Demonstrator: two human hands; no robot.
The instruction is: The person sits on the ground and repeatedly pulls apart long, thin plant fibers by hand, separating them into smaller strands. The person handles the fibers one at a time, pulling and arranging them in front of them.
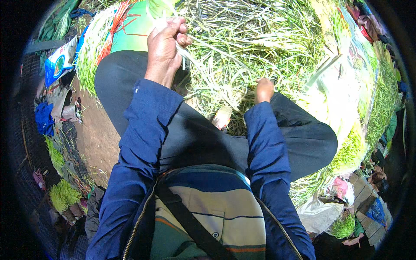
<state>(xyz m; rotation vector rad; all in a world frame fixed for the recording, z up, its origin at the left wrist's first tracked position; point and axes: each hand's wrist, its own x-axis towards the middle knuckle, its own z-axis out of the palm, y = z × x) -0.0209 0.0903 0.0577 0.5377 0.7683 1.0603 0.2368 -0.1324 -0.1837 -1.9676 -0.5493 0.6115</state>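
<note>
My left hand (pixel 166 48), raised above my left knee, is shut on a few pale leafy stalks (pixel 182 52). Their upper parts are washed out by bright light. Lower and to the right, my right hand (pixel 265 90) is curled near my right thigh over a heap of loose cut green stalks (pixel 234 61). A small dark object (pixel 274 79) shows against its far side; I cannot tell whether the hand holds it. On the left lies a bundle of long green stalks with white ends (pixel 100 29), with red-orange plastic strands (pixel 115 27) across it.
A glaring pile of green stalks (pixel 341 110) lies by my right knee, with plastic sheeting around it. A blue-and-white printed bag (pixel 60 61) and blue cloth (pixel 44 118) lie left. Pale crumpled sheeting (pixel 320 211) and wooden boards (pixel 362 191) are at lower right.
</note>
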